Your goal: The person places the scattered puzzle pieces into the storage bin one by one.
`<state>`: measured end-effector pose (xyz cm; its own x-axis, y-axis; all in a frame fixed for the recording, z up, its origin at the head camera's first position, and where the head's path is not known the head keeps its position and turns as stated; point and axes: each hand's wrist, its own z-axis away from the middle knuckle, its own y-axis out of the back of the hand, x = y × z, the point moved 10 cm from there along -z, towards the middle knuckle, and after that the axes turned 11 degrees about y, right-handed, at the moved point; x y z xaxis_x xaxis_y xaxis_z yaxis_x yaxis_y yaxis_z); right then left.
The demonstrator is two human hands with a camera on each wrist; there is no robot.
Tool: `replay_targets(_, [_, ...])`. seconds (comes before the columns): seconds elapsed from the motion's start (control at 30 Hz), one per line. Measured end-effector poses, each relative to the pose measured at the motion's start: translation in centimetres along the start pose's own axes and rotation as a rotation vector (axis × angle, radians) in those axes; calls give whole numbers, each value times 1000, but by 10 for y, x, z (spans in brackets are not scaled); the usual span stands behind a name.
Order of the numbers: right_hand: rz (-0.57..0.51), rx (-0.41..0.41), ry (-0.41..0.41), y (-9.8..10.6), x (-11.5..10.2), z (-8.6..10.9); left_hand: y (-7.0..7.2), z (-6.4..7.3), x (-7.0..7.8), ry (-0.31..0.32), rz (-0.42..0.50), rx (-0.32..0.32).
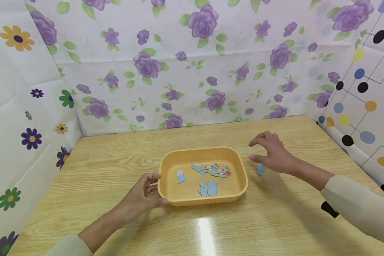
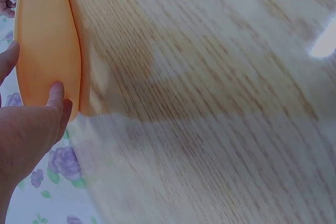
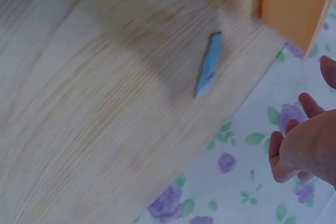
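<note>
An orange-yellow plastic tub [image 1: 202, 203] sits on the wooden table, with several flat, irregular light-blue pieces inside, some bearing a multicoloured print [image 1: 220, 172]. My left hand [image 1: 143, 193] holds the tub's left end, thumb at the near corner and fingers along the rim. In the left wrist view its fingertips [image 2: 56, 95] lie against the tub's outer wall. To the right of the tub, my right hand [image 1: 272, 153] hovers with fingers and thumb spread apart, holding nothing. Below it a single light-blue piece [image 1: 260, 169] lies on the table, also visible in the right wrist view [image 3: 210, 65].
The wood-grain table [image 1: 115, 160] meets a purple-flowered cloth [image 1: 185, 81] at the back. Patterned cloths also hang at the left and right sides. A small black object [image 1: 329, 209] lies beside the right sleeve.
</note>
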<state>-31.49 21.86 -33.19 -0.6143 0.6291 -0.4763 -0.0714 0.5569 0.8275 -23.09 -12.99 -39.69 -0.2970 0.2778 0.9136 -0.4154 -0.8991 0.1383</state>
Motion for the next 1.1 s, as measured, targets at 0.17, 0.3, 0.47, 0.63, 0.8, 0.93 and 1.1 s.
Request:
replay_targets(0.17, [45,9,-16,5,22,8,1,0,-1,8,5,5])
replay_targets(0.3, [32,-33,-71,2,39,14,2,-1,-1,9,3,12])
replay_targets(0.47, [37,-90,-107,-6,47,20,2,-1,-1,6,1,14])
replay_targets(0.63, [53,-105,-99,-13,48,27,1,0,-1,2,1,10])
replay_targets(0.8, [71,-148,-128,-21,57,32,1,0,0,-4,1,2])
replay_targets(0.93, [95,-190,-142,-28,64,35,0,1,1,-13,3,-4])
replay_targets(1.1, [73,-190,-133,-33,67,36,1,0,1,3,9,12])
